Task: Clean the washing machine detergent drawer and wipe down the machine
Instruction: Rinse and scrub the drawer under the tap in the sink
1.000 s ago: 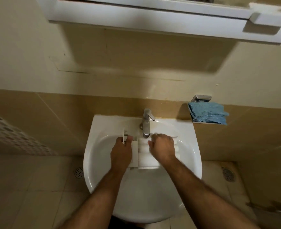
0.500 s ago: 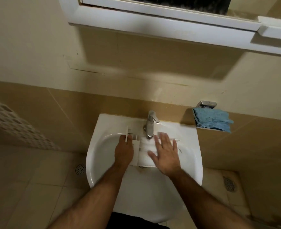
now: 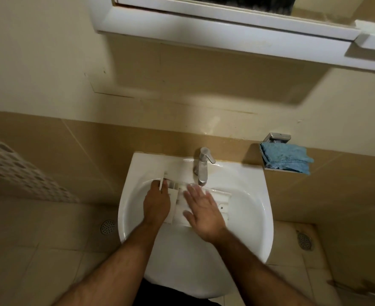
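1. The white detergent drawer point(image 3: 213, 203) lies in the sink point(image 3: 255, 208), below the tap point(image 3: 202, 166).
2. The left hand point(image 3: 156, 203) grips the drawer's left end, fingers curled.
3. The right hand point(image 3: 204, 214) rests flat on the drawer, grip wide, fingers spread.
4. A blue cloth point(image 3: 286, 159) sits on a wall holder at right.

One camera only, worn on the person's head, looks forward and steeply down from above a white ceramic wash basin point(image 3: 248, 217) fixed to a beige tiled wall point(image 3: 49, 140). It faces that wall, so the basin's near rim sits low in the frame and its far rim with the chrome tap point(image 3: 202, 166) sits mid-frame. The wide lens bends the white cabinet frame point(image 3: 204, 27) along the top edge. The basin is close, with both forearms entering from the bottom edge. No second view shares the scene.
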The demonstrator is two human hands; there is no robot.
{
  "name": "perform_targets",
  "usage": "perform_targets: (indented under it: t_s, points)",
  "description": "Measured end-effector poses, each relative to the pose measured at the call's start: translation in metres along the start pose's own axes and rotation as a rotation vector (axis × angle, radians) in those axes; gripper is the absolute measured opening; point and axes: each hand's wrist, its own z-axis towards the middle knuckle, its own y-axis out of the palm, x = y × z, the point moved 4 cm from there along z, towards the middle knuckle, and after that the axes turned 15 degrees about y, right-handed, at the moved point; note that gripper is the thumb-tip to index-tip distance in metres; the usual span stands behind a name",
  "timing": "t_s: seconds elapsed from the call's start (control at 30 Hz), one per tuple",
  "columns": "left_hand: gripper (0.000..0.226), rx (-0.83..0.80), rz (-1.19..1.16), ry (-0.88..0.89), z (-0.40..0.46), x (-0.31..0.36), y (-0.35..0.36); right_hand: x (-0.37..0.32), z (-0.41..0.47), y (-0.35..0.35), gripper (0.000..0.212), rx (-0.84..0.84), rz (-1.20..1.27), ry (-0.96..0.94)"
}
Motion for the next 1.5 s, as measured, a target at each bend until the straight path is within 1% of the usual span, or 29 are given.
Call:
perform_targets:
  t_s: [0.03,0.07,0.13,0.17,0.2,0.27,0.3,0.37,0.47,0.53,0.57,0.67,0.7,0.77,0.87,0.93,1.0,1.07,1.13,1.2,1.23,1.3,1.4,1.5]
  points:
    - [0.039,0.003,-0.016,-0.004,0.000,0.000,-0.001,0.015,0.002,-0.003,0.065,0.029,-0.006,0.073]
    - [0.038,0.006,-0.029,0.002,0.001,0.001,-0.002,0.034,0.003,-0.006,0.069,0.047,-0.002,0.190]
    - [0.035,0.008,-0.041,0.032,0.001,0.004,-0.003,0.067,0.000,-0.010,0.082,0.007,0.002,0.480]
    - [0.034,0.009,-0.045,0.044,0.002,0.005,-0.004,0.077,-0.003,-0.013,0.090,0.011,0.007,0.585]
    - [0.033,0.010,-0.053,0.052,0.003,0.005,-0.005,0.080,-0.004,-0.016,0.094,0.024,0.009,0.642]
    - [0.033,0.010,-0.078,0.059,0.004,0.005,-0.008,0.069,-0.005,-0.019,0.085,0.047,0.039,0.686]
    - [0.036,0.013,-0.094,0.060,0.005,0.004,-0.010,0.059,-0.005,-0.020,0.081,0.080,0.043,0.683]
    - [0.041,0.006,-0.120,0.040,0.006,0.002,-0.011,0.033,-0.006,-0.022,0.078,0.145,-0.001,0.617]
    - [0.045,-0.012,-0.134,0.025,0.010,0.002,-0.005,-0.010,-0.005,-0.014,0.079,0.109,-0.037,0.477]
    - [0.045,-0.016,-0.126,0.022,0.010,0.003,-0.001,-0.031,-0.005,-0.013,0.084,0.093,-0.016,0.430]
    - [0.046,-0.013,-0.119,0.018,0.010,0.002,-0.001,-0.033,-0.004,-0.012,0.084,0.085,-0.012,0.424]
    - [0.048,-0.013,-0.104,0.010,0.013,-0.005,-0.004,-0.014,-0.005,-0.009,0.069,0.048,-0.054,0.355]
    - [0.048,-0.017,-0.108,0.013,0.014,-0.008,-0.005,-0.003,-0.007,-0.009,0.067,0.044,-0.070,0.335]
    - [0.046,-0.012,-0.132,0.028,0.015,-0.012,-0.007,0.023,-0.009,-0.011,0.069,0.036,-0.093,0.387]
    - [0.045,-0.008,-0.156,0.026,0.015,-0.018,-0.007,0.046,-0.010,-0.020,0.080,0.043,-0.018,0.570]
    - [0.047,-0.024,-0.173,0.002,0.014,-0.018,-0.004,0.038,-0.005,-0.021,0.087,0.055,-0.041,0.597]
    - [0.048,-0.029,-0.190,-0.025,0.014,-0.016,-0.001,0.015,-0.001,-0.014,0.090,0.054,-0.079,0.603]
    - [0.047,-0.026,-0.212,-0.028,0.014,-0.013,0.001,-0.015,-0.001,-0.001,0.085,0.037,-0.076,0.529]
    - [0.046,-0.034,-0.236,-0.015,0.015,-0.010,0.001,-0.042,-0.006,0.009,0.072,0.036,-0.074,0.358]
    - [0.045,-0.043,-0.254,-0.028,0.015,-0.008,0.001,-0.043,-0.007,0.010,0.062,0.017,-0.081,0.223]
    - [0.044,-0.045,-0.269,-0.037,0.015,-0.007,0.001,-0.034,-0.007,0.007,0.060,0.010,-0.091,0.190]
    - [0.042,-0.055,-0.303,-0.047,0.013,-0.003,0.004,-0.005,-0.010,0.000,0.060,0.024,-0.128,0.218]
    - [0.039,-0.056,-0.323,-0.030,0.009,0.004,0.012,0.035,-0.019,-0.011,0.063,0.005,-0.116,0.404]
    - [0.037,-0.067,-0.327,-0.023,0.007,0.007,0.022,0.031,-0.016,-0.013,0.068,0.015,-0.133,0.482]
